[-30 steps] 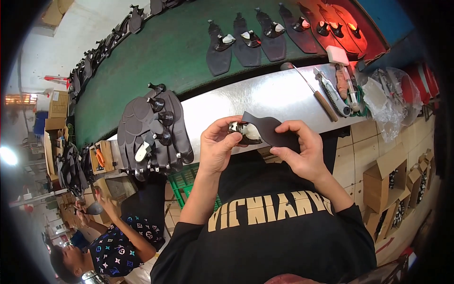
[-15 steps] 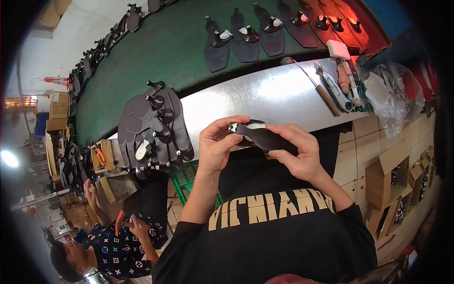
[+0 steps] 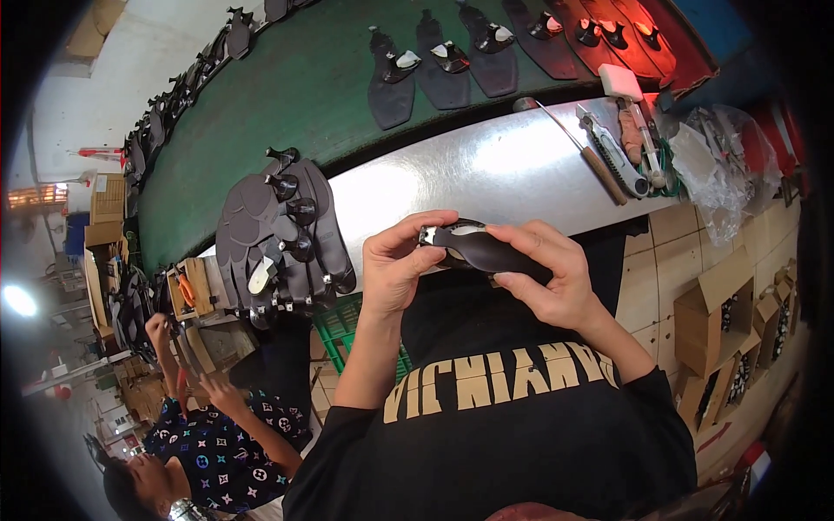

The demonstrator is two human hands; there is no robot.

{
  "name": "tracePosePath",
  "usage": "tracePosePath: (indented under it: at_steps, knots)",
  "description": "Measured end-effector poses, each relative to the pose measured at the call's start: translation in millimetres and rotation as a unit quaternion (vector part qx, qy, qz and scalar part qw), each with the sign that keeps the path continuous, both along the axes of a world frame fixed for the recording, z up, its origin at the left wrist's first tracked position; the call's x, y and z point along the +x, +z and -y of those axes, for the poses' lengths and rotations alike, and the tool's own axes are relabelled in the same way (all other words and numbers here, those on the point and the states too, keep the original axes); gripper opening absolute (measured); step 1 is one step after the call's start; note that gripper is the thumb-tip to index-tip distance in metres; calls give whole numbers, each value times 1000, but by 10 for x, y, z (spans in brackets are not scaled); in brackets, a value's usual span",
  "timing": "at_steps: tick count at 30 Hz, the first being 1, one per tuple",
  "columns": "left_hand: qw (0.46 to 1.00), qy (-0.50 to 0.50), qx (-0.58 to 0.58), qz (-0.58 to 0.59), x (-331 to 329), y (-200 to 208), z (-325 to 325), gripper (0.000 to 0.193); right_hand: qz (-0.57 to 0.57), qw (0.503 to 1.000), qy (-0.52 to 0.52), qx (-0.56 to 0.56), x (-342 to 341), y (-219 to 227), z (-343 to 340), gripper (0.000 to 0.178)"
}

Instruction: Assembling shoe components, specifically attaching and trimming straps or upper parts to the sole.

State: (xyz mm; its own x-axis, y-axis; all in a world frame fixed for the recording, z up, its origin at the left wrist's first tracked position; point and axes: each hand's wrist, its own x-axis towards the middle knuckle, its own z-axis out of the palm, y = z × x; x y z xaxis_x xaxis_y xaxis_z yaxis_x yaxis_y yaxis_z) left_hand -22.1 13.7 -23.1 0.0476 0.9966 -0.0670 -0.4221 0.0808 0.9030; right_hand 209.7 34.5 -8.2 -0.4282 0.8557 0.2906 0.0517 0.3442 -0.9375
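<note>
In front of my body I hold a dark sandal sole (image 3: pixel 499 252) between both hands. My left hand (image 3: pixel 395 260) pinches its end, where a small shiny metal piece (image 3: pixel 427 235) shows between thumb and fingers. Around the other end my right hand (image 3: pixel 552 269) is closed, fingers above and thumb below. A whitish part shows along the upper edge of the sole. To the left, a pile of dark soles (image 3: pixel 252 208) with black, heel-like pieces lies on the metal worktop (image 3: pixel 391 195).
Beyond the worktop runs a green conveyor surface (image 3: pixel 287 95) with soles laid in rows. An awl (image 3: pixel 604 174), a utility knife (image 3: pixel 612 148) and a plastic bag (image 3: pixel 721 165) lie right. Cardboard boxes (image 3: pixel 708 339) stand on the floor. A co-worker (image 3: pixel 217 451) is at lower left.
My grip on the sole stays much the same, with the sole tilted slightly. The co-worker's hands have moved up and left with a red-handled tool.
</note>
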Motion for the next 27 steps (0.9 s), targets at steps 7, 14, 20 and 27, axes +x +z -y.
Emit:
tracePosePath:
  at_steps: [7, 14, 20, 27]
  knots:
    - [997, -26, 48, -54, 25, 23, 0, 37, 41, 996, -11, 78, -5, 38, -30, 46]
    - [992, -49, 95, -66, -12, -6, 4, 38, 97, 987, 2, 124, 25, 138, -88, 48]
    - [982, -90, 133, -96, -82, -44, -16, 43, 95, 984, 2, 151, -6, 110, -80, 48]
    - [969, -117, 111, -186, -72, 20, -11, 40, 125, 984, 17, 124, -41, 61, -89, 47]
